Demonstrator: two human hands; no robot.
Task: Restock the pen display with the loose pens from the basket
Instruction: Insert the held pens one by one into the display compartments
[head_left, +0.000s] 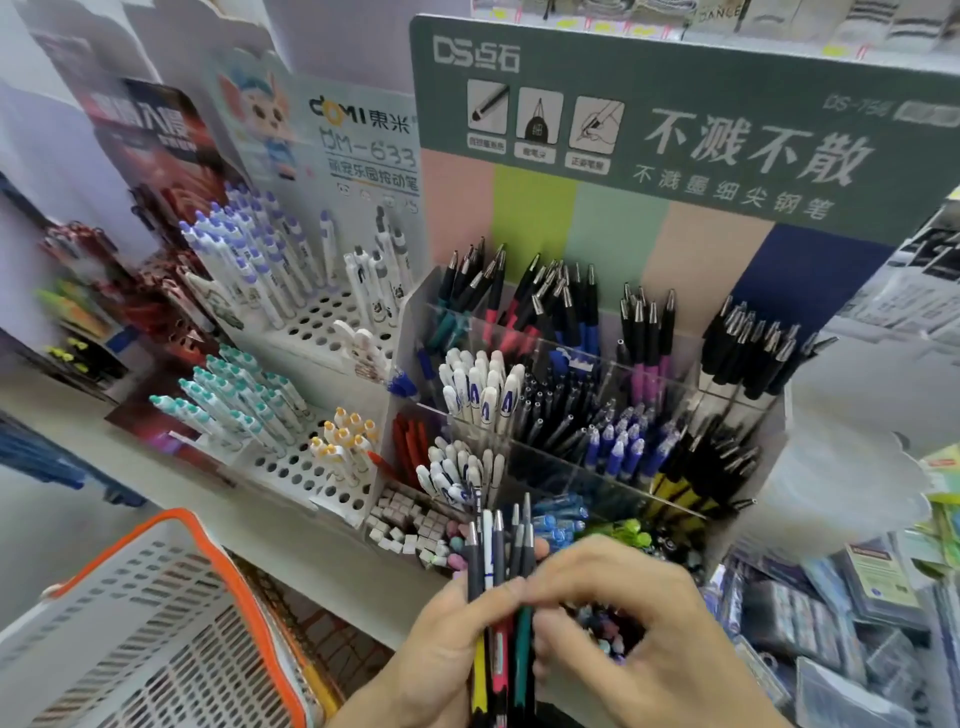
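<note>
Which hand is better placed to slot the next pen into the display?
Right, probably. The left hand grips the bundle of pens, while the right hand already pinches at it and sits nearer the clear display.

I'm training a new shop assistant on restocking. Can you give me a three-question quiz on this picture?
1. True or false: the left hand holds a bunch of pens.
2. What colour is the rim of the basket? A green, B orange, C blue.
3. Fill in: the right hand touches the ____.

Key: 1 true. 2 B. 3 pens.
</note>
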